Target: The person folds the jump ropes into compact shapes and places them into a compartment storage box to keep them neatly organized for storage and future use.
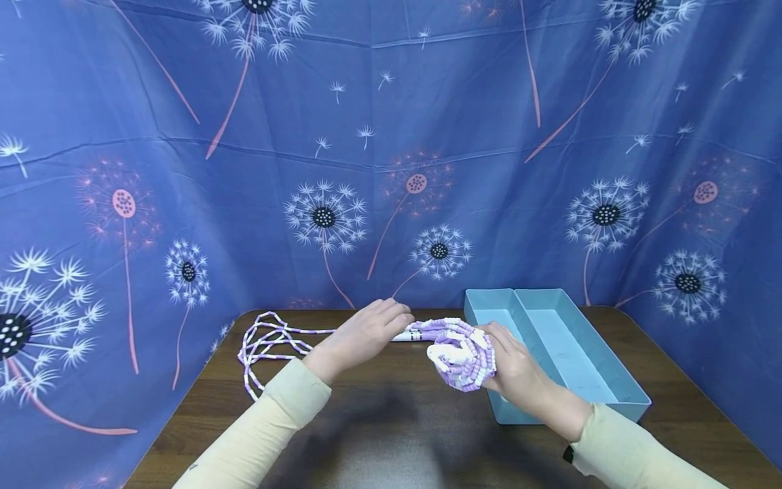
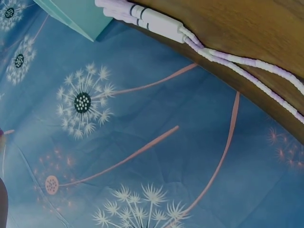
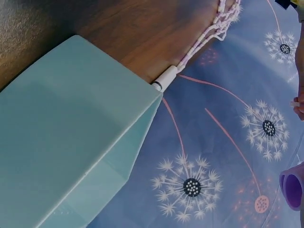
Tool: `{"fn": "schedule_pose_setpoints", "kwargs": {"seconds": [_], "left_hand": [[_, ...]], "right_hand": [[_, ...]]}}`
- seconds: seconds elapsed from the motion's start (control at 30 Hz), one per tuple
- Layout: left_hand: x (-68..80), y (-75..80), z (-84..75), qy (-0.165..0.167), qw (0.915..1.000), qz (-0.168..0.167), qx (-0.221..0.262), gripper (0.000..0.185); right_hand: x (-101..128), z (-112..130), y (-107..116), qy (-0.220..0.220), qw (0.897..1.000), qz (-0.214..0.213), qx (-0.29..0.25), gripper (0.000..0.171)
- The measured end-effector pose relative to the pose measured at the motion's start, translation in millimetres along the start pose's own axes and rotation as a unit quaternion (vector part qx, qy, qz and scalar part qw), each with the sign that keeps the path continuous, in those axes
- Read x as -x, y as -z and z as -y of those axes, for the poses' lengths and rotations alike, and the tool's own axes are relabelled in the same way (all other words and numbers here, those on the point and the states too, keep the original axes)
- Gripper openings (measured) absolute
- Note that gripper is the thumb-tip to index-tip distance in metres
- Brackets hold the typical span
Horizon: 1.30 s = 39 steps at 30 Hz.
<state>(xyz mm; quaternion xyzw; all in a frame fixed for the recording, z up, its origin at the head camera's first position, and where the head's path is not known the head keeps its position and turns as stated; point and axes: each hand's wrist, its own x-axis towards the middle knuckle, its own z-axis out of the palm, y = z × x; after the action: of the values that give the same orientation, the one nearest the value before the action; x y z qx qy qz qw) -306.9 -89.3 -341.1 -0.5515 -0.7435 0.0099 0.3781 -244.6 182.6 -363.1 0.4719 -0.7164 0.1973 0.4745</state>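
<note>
A coiled purple-and-white beaded jump rope (image 1: 467,363) is bunched in my right hand (image 1: 516,367), whose fingers wrap its right side. A round purple handle end (image 3: 290,187) shows at the right wrist view's edge. My left hand (image 1: 363,333) hovers left of the coil, back upward and fingers bent down. In the right wrist view a small white piece (image 3: 295,104) shows at its fingertips; I cannot tell whether they pinch it. Behind, a second jump rope lies on the table, its white handle ends (image 2: 161,23) side by side and its beaded cord (image 1: 265,346) spread leftward.
A light-blue two-compartment tray (image 1: 611,360) stands on the right of the brown wooden table (image 1: 379,421), close behind and beside my right hand. Blue dandelion-print cloth (image 1: 391,102) hangs at the table's back and sides.
</note>
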Motion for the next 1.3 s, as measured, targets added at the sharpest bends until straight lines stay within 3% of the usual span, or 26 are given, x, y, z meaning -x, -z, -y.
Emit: {"fn": "schedule_pose_setpoints", "kwargs": {"seconds": [0.23, 0.5, 0.67, 0.83, 1.03, 1.13, 1.3], "left_hand": [[-0.7, -9.7, -7.9, 0.005, 0.9979, -0.020, -0.061, 0.018], [4.2, -18.5, -21.8, 0.034, 0.9986, 0.030, -0.028, 0.016], [5.8, -18.0, -26.4, 0.043, 0.9982, 0.039, -0.015, 0.025], [10.6, -19.1, -29.2, 0.030, 0.9991, -0.003, -0.029, 0.032], [11.7, -26.0, -38.5, 0.007, 0.9943, -0.082, -0.068, 0.025], [11.0, -28.8, -44.5, 0.018, 0.9923, -0.102, -0.068, 0.029], [11.6, -30.4, -57.2, 0.021, 0.9921, -0.105, -0.066, 0.029]], "right_hand": [[-0.7, -2.3, 0.4, -0.024, 0.999, -0.010, 0.019, 0.049], [-0.3, -3.8, 0.4, -0.042, 0.998, 0.002, 0.050, 0.051], [2.0, -4.3, 2.0, -0.071, 0.994, 0.010, 0.081, 0.058], [2.9, -5.7, 1.6, -0.095, 0.990, 0.018, 0.098, 0.058], [4.3, -4.7, -1.7, -0.123, 0.987, 0.025, 0.104, 0.038], [4.3, -3.5, -2.8, -0.146, 0.984, 0.032, 0.102, 0.039], [-0.4, -1.4, -4.2, -0.201, 0.974, 0.043, 0.091, 0.034]]}}
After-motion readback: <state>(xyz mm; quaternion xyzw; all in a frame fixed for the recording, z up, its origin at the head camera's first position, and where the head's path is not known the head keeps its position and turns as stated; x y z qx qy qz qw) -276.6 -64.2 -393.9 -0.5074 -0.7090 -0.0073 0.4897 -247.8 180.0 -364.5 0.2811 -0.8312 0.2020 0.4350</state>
